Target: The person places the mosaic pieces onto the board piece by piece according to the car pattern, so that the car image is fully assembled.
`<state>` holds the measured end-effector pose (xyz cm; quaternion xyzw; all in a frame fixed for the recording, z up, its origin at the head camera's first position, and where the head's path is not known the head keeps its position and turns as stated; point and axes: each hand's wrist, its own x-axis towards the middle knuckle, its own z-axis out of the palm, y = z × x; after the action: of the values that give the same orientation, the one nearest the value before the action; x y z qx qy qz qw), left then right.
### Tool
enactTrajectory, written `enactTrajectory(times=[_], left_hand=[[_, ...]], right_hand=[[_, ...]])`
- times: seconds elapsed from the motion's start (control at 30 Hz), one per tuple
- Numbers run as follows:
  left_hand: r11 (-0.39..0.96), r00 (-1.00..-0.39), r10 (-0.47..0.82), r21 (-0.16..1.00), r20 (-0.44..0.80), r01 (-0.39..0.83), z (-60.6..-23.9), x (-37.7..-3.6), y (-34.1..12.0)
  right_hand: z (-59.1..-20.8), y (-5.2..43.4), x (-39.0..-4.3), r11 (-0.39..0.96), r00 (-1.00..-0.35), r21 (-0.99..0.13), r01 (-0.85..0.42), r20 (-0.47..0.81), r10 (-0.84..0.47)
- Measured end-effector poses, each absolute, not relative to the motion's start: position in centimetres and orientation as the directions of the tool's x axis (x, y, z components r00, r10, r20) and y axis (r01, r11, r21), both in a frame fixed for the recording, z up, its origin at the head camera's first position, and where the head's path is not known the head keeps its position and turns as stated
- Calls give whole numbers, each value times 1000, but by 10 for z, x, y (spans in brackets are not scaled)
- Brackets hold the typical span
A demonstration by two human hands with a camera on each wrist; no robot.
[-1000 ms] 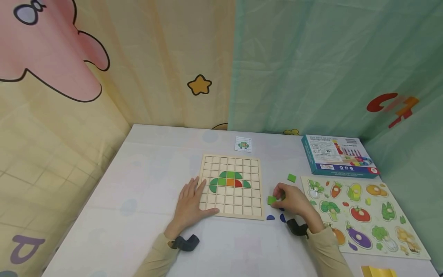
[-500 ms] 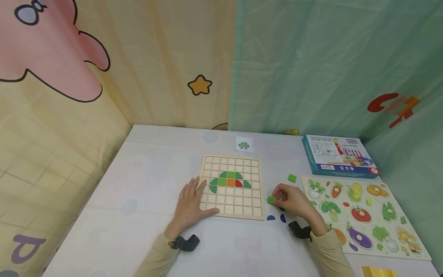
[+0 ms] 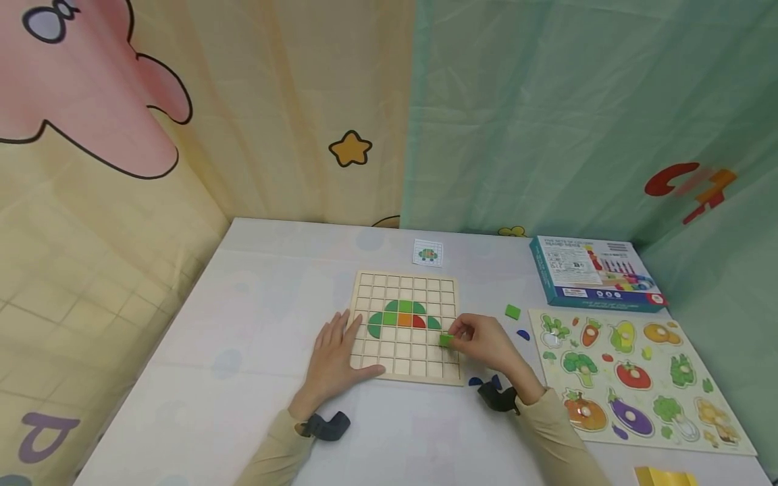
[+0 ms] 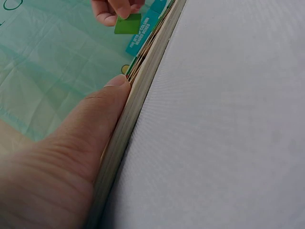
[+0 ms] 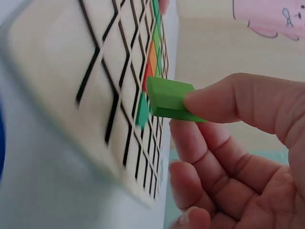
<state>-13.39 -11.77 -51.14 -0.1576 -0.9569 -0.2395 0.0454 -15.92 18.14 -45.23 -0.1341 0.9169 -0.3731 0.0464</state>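
green tile [image 3: 446, 340] now over board's [image 3: 365, 287] right edge

Bright, even, soft-shadowed light; head view bends at its edges, right wrist view blurs up close.

Left hand [image 3: 336, 360] flat, right hand [image 3: 483, 341] pinching

White table [image 3: 255, 324]: wooden grid board [image 3: 405, 328] at centre, small pattern card [image 3: 428, 254] at 12 o'clock, loose green tile [image 3: 512, 311] and blue pieces [image 3: 486, 383] at 3–4, teal game box [image 3: 592, 273] at 2, vegetable peg puzzle [image 3: 638, 378] at 4.
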Motion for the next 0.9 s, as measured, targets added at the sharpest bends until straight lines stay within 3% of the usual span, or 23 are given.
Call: enactTrajectory(times=[0.4, 0.9], left_hand=[[841, -944, 287, 429, 162, 329, -516, -136, -118], [838, -935, 288, 419, 206, 351, -517, -135, -119]], right_hand=[[-466, 122, -177, 577, -922, -758, -303, 81, -379], [-465, 89, -189, 662, -933, -702, -263, 9, -361]])
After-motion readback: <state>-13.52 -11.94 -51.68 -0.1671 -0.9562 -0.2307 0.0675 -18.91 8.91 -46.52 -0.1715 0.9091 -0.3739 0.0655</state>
